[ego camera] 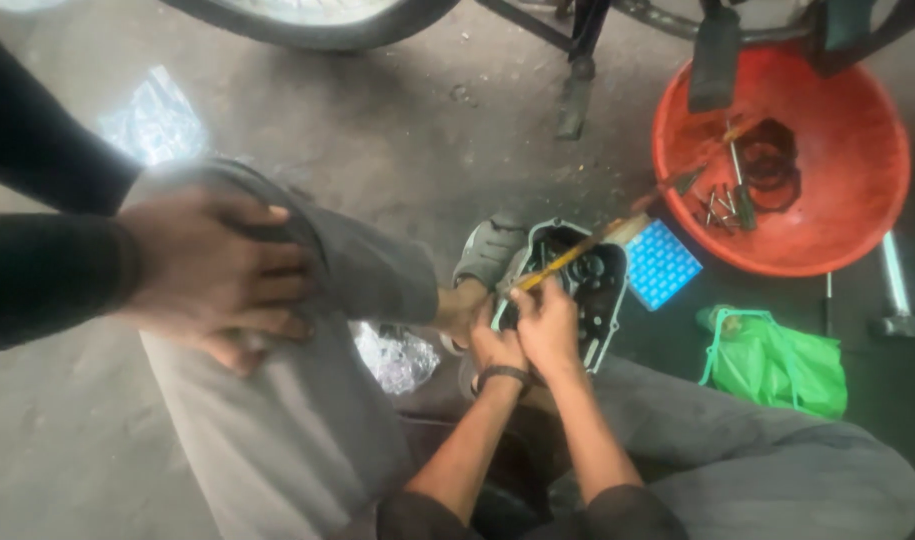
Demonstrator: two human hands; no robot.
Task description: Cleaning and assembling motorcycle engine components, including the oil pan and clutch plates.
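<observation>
Engine cover [587, 285] sits mid-frame on the floor w/ both hands on it: right hand [549, 325] clamped on a yellow-handled tool [577, 250], left hand [495, 345] gripping the cover's edge. Red basin [857, 230] upper right has bolts [722, 205] & a dark ring [772, 165] in it. Blue box [662, 265] just beside the cover, green bag [777, 360] lower right; another person's hand [217, 275] rests on a knee at left.

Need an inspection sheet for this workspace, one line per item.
Surface: grimy concrete floor.
Job's things: dark engine cover; yellow-handled brush.
Clutter: orange basin holding bolts; blue patterned box; green bag; plastic wrap; hammer.
Grips: right hand holds the brush; left hand on the cover, grip unclear; another person's hand on a knee.
Cables: nothing seen.
Surroundings: wheel.
</observation>
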